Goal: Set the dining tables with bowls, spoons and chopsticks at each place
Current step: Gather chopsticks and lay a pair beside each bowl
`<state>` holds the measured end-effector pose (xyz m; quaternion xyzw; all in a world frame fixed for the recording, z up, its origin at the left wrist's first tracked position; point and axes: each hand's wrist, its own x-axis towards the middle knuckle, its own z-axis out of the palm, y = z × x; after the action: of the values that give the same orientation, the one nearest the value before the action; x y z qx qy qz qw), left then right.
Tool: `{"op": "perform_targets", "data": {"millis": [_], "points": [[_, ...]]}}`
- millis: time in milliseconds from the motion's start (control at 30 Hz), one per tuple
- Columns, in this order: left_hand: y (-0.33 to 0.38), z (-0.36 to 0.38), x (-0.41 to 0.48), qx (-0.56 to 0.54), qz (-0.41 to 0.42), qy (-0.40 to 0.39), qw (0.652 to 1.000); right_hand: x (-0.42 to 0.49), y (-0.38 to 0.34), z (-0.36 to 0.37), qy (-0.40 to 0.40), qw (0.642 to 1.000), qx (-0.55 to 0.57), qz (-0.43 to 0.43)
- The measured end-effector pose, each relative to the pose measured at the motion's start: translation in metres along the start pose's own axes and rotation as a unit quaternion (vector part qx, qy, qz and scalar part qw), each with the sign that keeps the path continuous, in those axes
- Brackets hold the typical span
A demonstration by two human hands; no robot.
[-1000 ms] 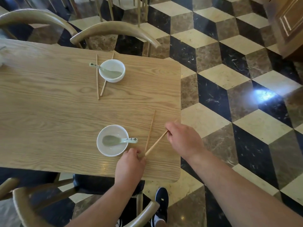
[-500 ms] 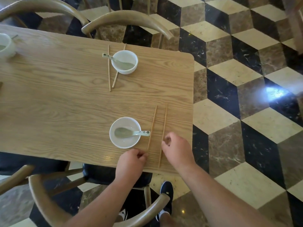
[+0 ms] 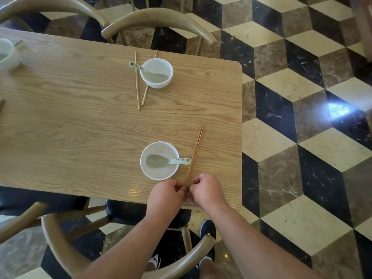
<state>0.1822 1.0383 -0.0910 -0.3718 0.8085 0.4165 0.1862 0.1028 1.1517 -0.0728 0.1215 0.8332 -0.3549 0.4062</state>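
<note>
1. Pinching the near ends of the chopsticks (image 3: pixel 196 150), the left hand (image 3: pixel 165 195) and right hand (image 3: pixel 207 191) now meet, fingers curled; half a second ago they were apart.
2. The chopsticks, then spread parallel, now lie pressed together on the table (image 3: pixel 80 117), just right of the near bowl (image 3: pixel 157 176) with its spoon (image 3: pixel 161 160).

paired chopsticks (image 3: pixel 194 153) beside white bowl (image 3: pixel 159 174)
</note>
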Motion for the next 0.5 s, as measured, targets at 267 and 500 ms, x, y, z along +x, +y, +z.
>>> {"op": "perform_targets", "data": {"millis": [267,500], "points": [[-0.008,0.001,0.000,-0.040,-0.005,0.009,0.999,0.003,0.004,0.002,-0.012,1.000,0.026,-0.009],[-0.012,-0.004,0.007,-0.044,-0.006,-0.011,0.999,0.004,0.003,-0.004,-0.042,0.998,0.040,-0.001]]}}
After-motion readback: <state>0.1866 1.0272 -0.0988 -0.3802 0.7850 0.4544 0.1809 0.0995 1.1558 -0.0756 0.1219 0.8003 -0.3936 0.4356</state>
